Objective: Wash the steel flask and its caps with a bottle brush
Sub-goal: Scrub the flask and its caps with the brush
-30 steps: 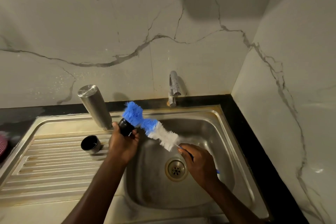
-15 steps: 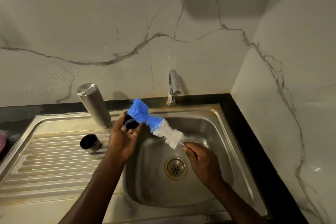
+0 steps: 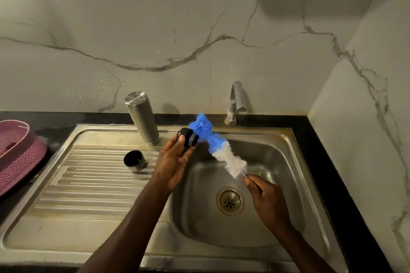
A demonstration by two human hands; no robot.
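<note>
Brush [image 3: 218, 147] bristles now beside (not inside) black cap [image 3: 188, 137] in left hand [image 3: 173, 162].

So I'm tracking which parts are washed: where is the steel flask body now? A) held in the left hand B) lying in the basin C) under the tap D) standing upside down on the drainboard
D: the steel flask stands mouth-down on the drainboard, touched by neither hand.
</note>
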